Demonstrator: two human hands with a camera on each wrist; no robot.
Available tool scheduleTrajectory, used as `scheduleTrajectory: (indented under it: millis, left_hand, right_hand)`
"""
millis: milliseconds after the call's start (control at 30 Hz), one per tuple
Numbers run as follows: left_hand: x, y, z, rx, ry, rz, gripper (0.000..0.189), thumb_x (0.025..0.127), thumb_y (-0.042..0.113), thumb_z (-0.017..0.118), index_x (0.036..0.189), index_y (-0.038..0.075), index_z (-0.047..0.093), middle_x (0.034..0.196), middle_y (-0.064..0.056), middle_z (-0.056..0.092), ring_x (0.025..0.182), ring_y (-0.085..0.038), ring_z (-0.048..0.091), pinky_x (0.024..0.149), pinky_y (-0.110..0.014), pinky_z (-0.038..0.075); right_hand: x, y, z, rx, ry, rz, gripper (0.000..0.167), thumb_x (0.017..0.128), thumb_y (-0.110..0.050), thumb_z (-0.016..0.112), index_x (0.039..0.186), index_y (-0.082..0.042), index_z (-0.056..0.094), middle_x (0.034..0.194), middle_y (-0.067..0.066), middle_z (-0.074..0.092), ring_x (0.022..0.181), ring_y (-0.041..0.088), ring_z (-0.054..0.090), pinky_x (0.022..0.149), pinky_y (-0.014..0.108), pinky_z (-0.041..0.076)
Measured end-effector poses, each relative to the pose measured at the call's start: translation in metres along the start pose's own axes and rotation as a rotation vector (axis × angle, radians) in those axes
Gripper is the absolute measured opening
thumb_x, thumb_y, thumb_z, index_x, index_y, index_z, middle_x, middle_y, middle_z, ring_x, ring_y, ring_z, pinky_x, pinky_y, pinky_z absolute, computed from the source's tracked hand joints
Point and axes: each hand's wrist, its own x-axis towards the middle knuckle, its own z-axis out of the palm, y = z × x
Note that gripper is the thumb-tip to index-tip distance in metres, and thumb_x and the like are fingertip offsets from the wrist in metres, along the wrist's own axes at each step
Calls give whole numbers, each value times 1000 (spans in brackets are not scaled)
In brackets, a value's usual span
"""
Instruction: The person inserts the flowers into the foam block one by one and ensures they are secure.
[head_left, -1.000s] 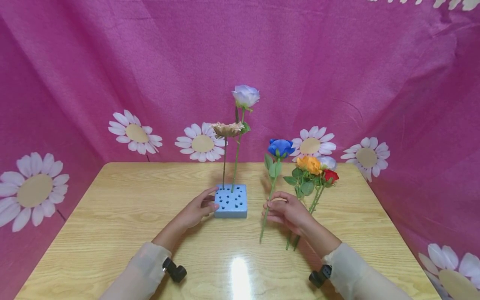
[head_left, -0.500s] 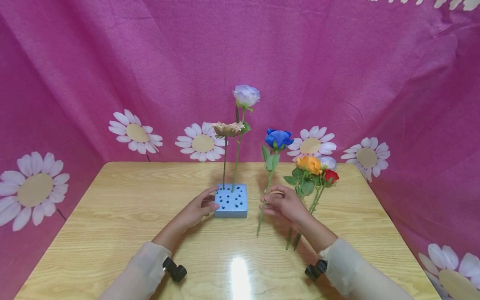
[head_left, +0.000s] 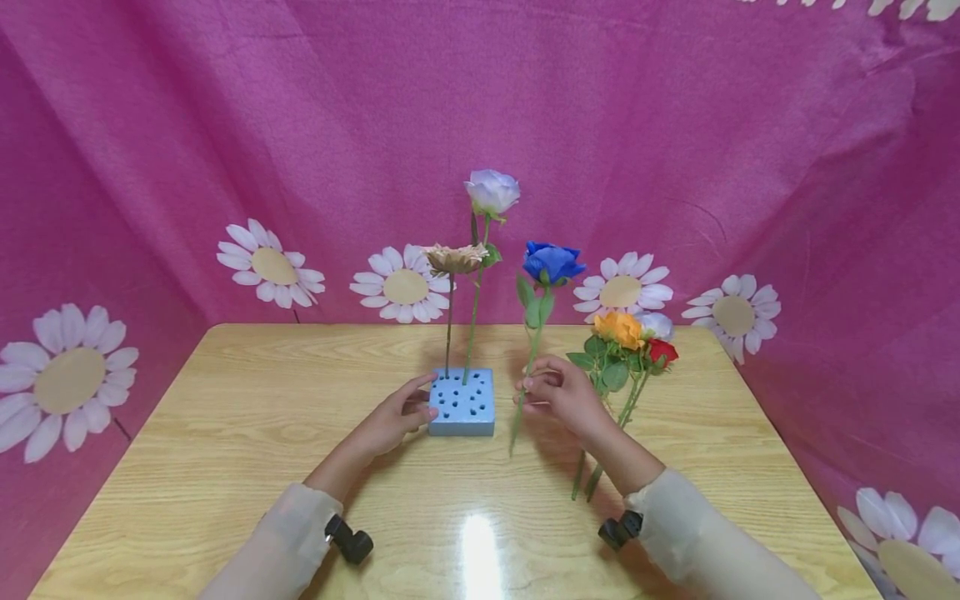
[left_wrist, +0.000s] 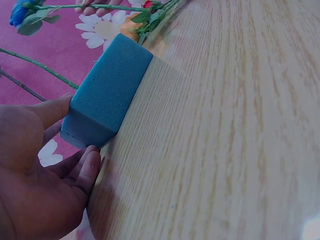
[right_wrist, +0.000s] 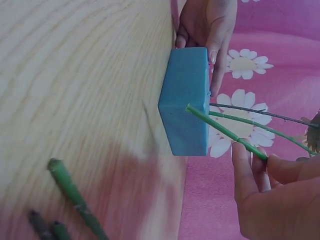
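My left hand (head_left: pixel 388 425) holds the left side of a light blue foam block (head_left: pixel 462 427), thumb at its top edge in the left wrist view and the other fingers along its side. Two artificial flowers stand upright in the block's holes, a pale lilac rose (head_left: pixel 492 193) and a shorter beige flower (head_left: pixel 456 260). To the block's right, my right hand (head_left: pixel 567 402) pinches a blue rose (head_left: pixel 553 263) by its green stem (right_wrist: pixel 220 127). The bloom points up, and the stem's bare lower end overlaps the block in the right wrist view.
Right of my right hand lie an orange rose (head_left: pixel 618 329), a red rose (head_left: pixel 662 352) and another pale lilac rose (head_left: pixel 655 325), stems toward me. A pink curtain (head_left: pixel 360 150) with printed daisies surrounds the wooden table (head_left: pixel 285 400) at the back and sides.
My right hand has moved left and slightly away from me, bringing the blue rose higher and nearer the foam block. My left hand and the block have stayed put.
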Motion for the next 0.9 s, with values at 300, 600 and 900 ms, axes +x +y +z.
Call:
scheduleTrajectory:
  millis: [300,600,900]
  left_hand:
    - [0,0,0,-4,-1,5,63,105,19,62,161,23,36,150,-21,49,133,-36,53,103,-48,51]
    - [-2,1,0,4,-4,8,62,105,19,61,162,21,35,150,-24,48,134,-39,52,106,-50,50]
    - [-2,3,1,-6,8,-13,63,105,18,62,161,23,36,151,-21,49,134,-37,53,106,-50,49]
  right_hand:
    - [6,-8,8,-52,46,-47,14,101,4,60,114,7,57,98,14,72,94,32,75,82,39,62]
    - [13,-15,12,-87,79,-84,14,102,3,59,115,7,58,98,12,72,90,26,75,87,47,61]
    - [22,-19,19,-78,114,-147,13,100,7,60,113,10,58,106,33,68,82,19,75,87,49,60]
